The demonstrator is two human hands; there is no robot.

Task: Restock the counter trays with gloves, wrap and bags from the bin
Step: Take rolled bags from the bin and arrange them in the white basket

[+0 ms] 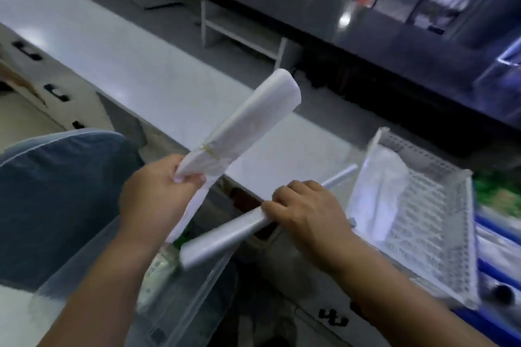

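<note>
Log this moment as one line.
left hand: grips bag bundle | right hand: grips wrap roll | tray: on counter, white plastic inside

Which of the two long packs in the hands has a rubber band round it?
The white bag bundle in the left hand: a yellowish band circles it just above that hand. The grey roll in the right hand has none.

Bin (191, 298) — blurred, cut off below

I see a glossy white counter (158, 76), a perforated plastic tray (439, 222), a smooth silvery roll (225, 242), and a bundle (248, 124) of matt, perhaps thin plastic, bags.
</note>
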